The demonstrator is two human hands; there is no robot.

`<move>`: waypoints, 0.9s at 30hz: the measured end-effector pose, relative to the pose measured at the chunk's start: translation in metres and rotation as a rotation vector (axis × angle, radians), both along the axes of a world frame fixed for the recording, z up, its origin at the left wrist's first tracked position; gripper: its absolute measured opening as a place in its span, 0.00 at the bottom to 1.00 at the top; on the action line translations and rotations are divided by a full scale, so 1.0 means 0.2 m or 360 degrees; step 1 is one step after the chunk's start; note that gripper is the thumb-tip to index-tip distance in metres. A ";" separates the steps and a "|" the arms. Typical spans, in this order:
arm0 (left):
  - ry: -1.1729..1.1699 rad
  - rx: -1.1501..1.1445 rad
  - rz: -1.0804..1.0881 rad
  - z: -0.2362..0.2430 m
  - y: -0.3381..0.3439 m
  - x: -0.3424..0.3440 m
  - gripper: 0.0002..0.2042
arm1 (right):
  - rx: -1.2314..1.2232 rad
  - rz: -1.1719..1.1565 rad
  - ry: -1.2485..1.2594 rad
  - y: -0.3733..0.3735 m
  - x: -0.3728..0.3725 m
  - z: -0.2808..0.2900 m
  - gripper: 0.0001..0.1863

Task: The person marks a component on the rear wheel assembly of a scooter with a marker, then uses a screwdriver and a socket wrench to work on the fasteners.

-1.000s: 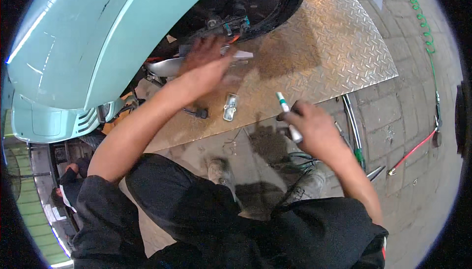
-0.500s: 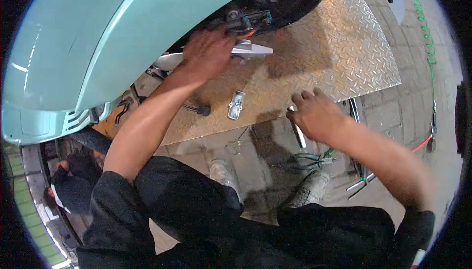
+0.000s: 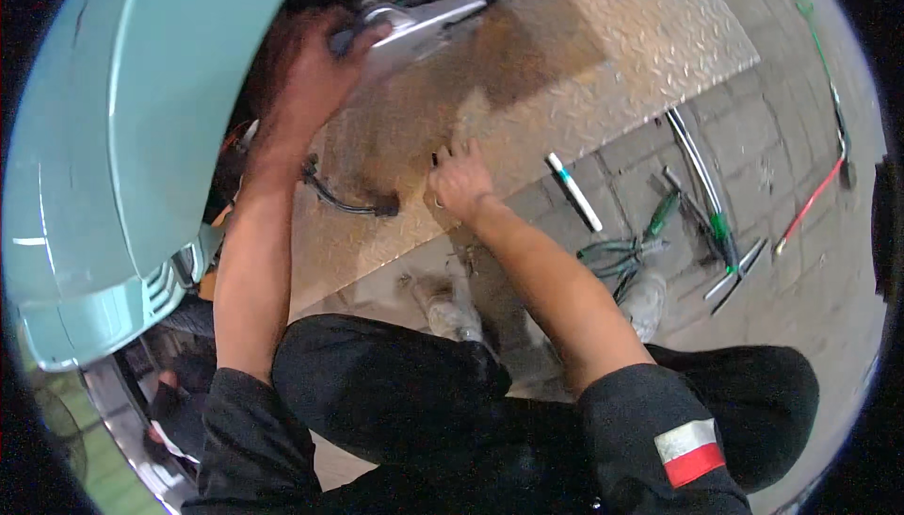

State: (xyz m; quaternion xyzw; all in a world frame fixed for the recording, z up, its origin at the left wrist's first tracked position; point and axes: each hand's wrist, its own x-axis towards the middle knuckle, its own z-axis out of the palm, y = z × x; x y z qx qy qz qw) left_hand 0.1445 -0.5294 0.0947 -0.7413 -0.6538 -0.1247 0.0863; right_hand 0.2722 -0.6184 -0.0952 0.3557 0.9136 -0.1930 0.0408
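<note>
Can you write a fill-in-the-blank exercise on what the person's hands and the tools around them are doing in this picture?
1. The left hand grips a silver part under the pale ____ scooter body.
2. The right hand rests on the ____ metal plate.
3. The white marker pen lies on the ____, beside the plate.

Missing words: blue; ridged; paving
</note>
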 end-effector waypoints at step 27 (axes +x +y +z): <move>0.0098 -0.0177 0.0013 -0.01 0.10 -0.15 0.29 | 0.0001 -0.0080 0.0054 -0.02 0.06 -0.05 0.14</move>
